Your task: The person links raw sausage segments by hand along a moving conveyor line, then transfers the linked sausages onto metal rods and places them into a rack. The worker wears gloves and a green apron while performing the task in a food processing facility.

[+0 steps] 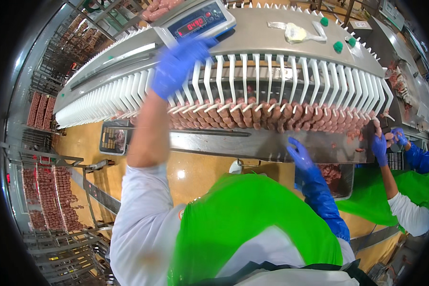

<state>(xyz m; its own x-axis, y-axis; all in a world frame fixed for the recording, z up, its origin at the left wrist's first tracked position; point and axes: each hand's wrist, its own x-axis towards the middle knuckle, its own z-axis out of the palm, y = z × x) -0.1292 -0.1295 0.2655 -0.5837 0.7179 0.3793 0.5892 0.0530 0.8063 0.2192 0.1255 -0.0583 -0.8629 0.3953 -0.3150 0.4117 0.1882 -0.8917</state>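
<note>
My left hand [178,66], in a blue glove, is raised over the row of white hooks [219,78], just below the digital scale [200,21]. Motion smears its fingers, so their hold cannot be made out. Lower down, my right hand [300,153], also gloved in blue, is open with nothing in it, near the front edge of the steel tray [267,145]. Linked raw sausages [252,117] hang in a long row from the hooks, above that tray. Small scraps of meat [355,133] lie towards the right end.
A co-worker's gloved hand [379,148] touches a sausage at the row's right end. A bin of meat [336,178] stands under the tray's right, a black crate [114,138] at left. Racks of sausages [47,195] stand far left. A tape dispenser [298,33] sits on the steel top.
</note>
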